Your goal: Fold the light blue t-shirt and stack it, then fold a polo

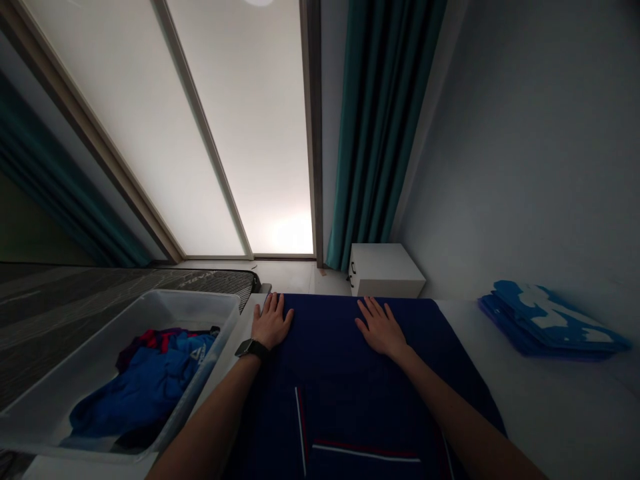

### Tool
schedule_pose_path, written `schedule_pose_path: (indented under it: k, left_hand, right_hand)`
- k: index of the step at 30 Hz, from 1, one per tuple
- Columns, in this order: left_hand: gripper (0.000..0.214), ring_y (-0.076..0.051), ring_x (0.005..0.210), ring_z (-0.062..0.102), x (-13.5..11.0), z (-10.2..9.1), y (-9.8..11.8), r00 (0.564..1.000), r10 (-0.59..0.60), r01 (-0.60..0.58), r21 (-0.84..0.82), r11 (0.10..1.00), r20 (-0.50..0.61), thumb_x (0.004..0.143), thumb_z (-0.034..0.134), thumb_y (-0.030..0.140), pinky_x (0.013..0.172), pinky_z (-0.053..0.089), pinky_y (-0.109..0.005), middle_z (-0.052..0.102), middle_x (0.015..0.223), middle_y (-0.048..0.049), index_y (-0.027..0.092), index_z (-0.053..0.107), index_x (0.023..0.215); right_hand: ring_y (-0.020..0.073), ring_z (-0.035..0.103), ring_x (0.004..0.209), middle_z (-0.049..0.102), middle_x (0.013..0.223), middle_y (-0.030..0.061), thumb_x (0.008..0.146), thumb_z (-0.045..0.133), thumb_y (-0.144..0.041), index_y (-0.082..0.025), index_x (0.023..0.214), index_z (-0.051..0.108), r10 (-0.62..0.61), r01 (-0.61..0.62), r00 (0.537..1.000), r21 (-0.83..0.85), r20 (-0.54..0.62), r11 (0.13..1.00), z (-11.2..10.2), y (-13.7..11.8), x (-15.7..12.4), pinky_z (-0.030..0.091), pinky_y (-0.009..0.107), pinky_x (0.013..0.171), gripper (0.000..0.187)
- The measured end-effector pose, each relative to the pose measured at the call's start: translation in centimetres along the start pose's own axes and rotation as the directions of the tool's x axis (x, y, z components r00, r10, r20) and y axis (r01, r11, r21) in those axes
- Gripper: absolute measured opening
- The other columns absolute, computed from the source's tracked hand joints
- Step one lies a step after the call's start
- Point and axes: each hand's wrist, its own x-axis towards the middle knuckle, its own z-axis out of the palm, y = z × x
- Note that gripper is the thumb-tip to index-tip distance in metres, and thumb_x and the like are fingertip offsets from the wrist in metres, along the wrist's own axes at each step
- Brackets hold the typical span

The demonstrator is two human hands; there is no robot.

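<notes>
While your left hand (271, 322) and right hand (381, 327) lie flat, palms down and fingers spread, neither holds anything; both rest near the far edge of a navy garment (345, 380) with red-and-white stripes, spread on a white table (560, 413). A black smartwatch (253, 349) circles your left wrist. Just left of the garment, a translucent plastic bin (200, 298) holds crumpled blue clothing (145, 383). To the right, well apart from your hands, one stack of folded blue garments (550, 321) lies on the table. Beyond the table stand one white drawer unit (385, 270) and a frosted sliding door (240, 133), with a teal curtain (383, 127) on one side and a second teal curtain (65, 193) on the other. A dark patterned mattress (50, 313) lies left of the bin.
</notes>
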Motion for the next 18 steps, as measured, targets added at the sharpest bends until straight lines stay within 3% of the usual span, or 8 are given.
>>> schedule_pose_path:
  k: [4,8,12,18]
  left_hand:
    - [0.052,-0.028,0.14,0.032,0.7,-0.8,-0.6,1.0,-0.006,0.003,-0.1,0.995,-0.028,0.096,0.032,0.044,0.113,0.023,-0.051,0.039,0.151,-0.0099,0.02,0.046,0.139]
    - [0.048,-0.025,0.127,0.047,2.9,-1.9,-2.0,0.996,-0.083,0.076,-0.178,0.981,-0.035,0.098,0.026,0.037,0.104,0.037,-0.039,0.055,0.137,-0.0091,0.019,0.054,0.132]
    - [0.045,-0.03,0.122,0.05,4.8,-2.3,-3.1,0.992,-0.122,0.118,-0.168,0.979,-0.016,0.095,0.035,0.034,0.101,0.038,-0.041,0.06,0.13,-0.0139,0.014,0.058,0.128]
    - [0.04,-0.024,0.118,0.054,5.6,-2.0,-3.5,0.998,-0.03,0.039,-0.177,0.983,0.053,0.094,0.035,0.028,0.106,0.032,-0.038,0.066,0.123,-0.0052,0.025,0.064,0.121]
  right_hand:
    - [0.0196,0.007,0.147,0.016,0.16,0.0061,0.097,0.015,-0.053,-0.018,0.152,0.024,-0.002,0.001,1.0,-0.014,-0.01,1.0,0.2,-0.1,0.0,0.002,0.046,0.118,0.066]
    - [0.0206,0.007,0.147,0.016,0.16,0.0076,0.097,0.014,-0.053,-0.017,0.152,0.025,-0.011,0.01,1.0,-0.021,-0.013,1.0,0.3,-0.1,-0.1,0.002,0.047,0.118,0.066]
    - [0.0215,0.007,0.147,0.016,0.16,0.008,0.097,0.015,-0.051,-0.017,0.152,0.025,-0.011,0.011,1.0,-0.017,-0.02,1.0,0.3,-0.1,-0.2,0.002,0.047,0.118,0.065]
    - [0.0214,0.01,0.147,0.018,0.16,0.0077,0.098,0.018,-0.049,-0.017,0.151,0.027,-0.01,0.009,0.999,-0.034,-0.047,0.999,0.5,-0.1,-0.1,0.005,0.048,0.118,0.063]
